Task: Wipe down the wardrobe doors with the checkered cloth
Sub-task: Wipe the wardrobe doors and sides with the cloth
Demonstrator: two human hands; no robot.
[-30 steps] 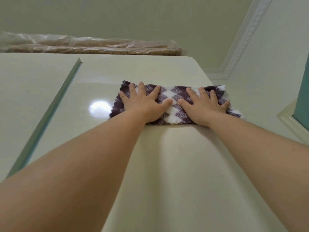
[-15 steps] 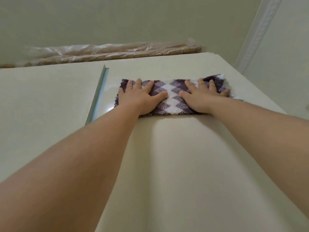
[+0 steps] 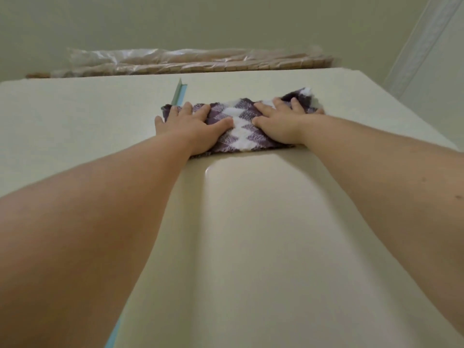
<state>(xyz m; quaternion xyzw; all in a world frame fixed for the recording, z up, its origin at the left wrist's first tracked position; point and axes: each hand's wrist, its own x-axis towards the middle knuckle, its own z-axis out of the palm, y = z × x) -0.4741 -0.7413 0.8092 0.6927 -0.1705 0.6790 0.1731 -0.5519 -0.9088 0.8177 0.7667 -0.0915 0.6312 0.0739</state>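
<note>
The purple and white checkered cloth (image 3: 238, 124) lies flat against the glossy cream wardrobe door (image 3: 251, 234), high up near the door's top edge. My left hand (image 3: 190, 126) presses on the cloth's left part with fingers spread, its little finger off the cloth on the door. My right hand (image 3: 281, 121) presses flat on the cloth's right part. Both arms reach up from below. The cloth's right end is bunched near the door's right edge.
A second door (image 3: 75, 126) lies to the left, split off by a thin green seam (image 3: 178, 92). On top of the wardrobe sits a plastic-wrapped rolled mat (image 3: 195, 61). A white ceiling moulding (image 3: 424, 38) runs at the upper right.
Both hands and the cloth have slid down the door, away from its top edge. The cloth's left end now reaches the seam. The bright light reflection beside the cloth is gone.
</note>
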